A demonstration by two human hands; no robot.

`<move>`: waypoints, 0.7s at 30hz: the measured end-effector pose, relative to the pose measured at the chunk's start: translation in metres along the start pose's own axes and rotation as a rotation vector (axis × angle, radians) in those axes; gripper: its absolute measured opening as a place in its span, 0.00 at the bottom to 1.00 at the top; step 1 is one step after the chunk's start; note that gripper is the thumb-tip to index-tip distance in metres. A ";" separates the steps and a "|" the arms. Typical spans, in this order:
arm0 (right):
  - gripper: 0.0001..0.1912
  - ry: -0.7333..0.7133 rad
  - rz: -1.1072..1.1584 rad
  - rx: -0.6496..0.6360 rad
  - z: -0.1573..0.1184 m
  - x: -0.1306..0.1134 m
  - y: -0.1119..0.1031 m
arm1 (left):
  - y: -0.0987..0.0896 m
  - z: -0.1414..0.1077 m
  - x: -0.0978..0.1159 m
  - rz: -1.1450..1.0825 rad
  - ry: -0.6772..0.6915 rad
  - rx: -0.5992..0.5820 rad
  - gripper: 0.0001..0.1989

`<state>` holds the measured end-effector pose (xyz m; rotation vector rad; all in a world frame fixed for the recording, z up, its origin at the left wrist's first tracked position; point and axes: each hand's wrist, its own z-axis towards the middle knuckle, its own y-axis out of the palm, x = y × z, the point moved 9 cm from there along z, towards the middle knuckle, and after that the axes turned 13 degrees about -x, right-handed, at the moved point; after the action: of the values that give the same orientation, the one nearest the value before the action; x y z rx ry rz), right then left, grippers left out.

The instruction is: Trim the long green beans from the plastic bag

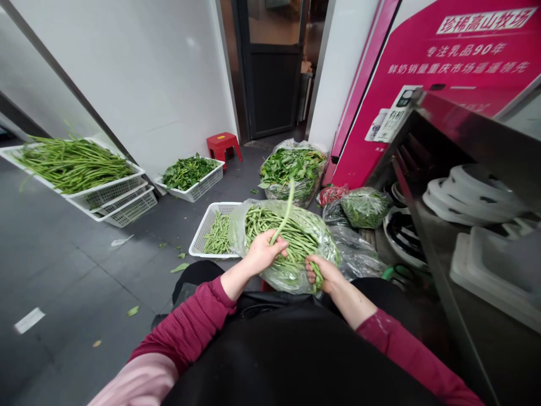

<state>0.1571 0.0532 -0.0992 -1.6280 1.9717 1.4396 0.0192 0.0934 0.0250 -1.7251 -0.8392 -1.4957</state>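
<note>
Maroon sleeves [186, 321], pale pink cloth [137, 379] on left arm, black apron [296, 355], dark trousers [198, 279]

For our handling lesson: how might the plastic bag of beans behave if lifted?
The plastic bag would probably sag, its film looking thin and crumpled. It is likely heavy, holding many beans. Some might spill if it tips, since its top gapes open.

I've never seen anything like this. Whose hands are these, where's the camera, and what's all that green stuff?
No machine: these are a person's bare hands, seen by one camera worn on the head, looking forward and down. The left hand holds up a long green bean; the right hand is closed around bean pieces. Ahead, a clear plastic bag holds more long beans. Beside it on the floor, a white basket contains short lengths. Further back are leafy greens.
</note>
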 end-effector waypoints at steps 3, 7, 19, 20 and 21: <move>0.08 0.015 0.105 -0.029 0.004 -0.002 0.006 | 0.012 0.001 0.004 0.042 -0.006 -0.050 0.14; 0.10 0.123 0.133 -0.328 -0.005 -0.001 0.053 | 0.015 0.008 0.001 0.118 0.046 -0.058 0.11; 0.07 -0.070 0.002 -0.193 -0.010 -0.040 0.006 | 0.008 0.011 -0.017 0.638 -0.014 -0.336 0.13; 0.07 -0.098 0.023 -0.136 -0.010 -0.044 -0.006 | 0.002 0.013 -0.021 0.613 -0.058 -0.300 0.14; 0.06 -0.121 0.045 -0.086 -0.010 -0.047 -0.015 | -0.001 0.015 -0.024 0.603 -0.082 -0.275 0.15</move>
<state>0.1912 0.0774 -0.0705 -1.4998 1.9160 1.6208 0.0232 0.1055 0.0001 -2.0127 -0.1147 -1.1636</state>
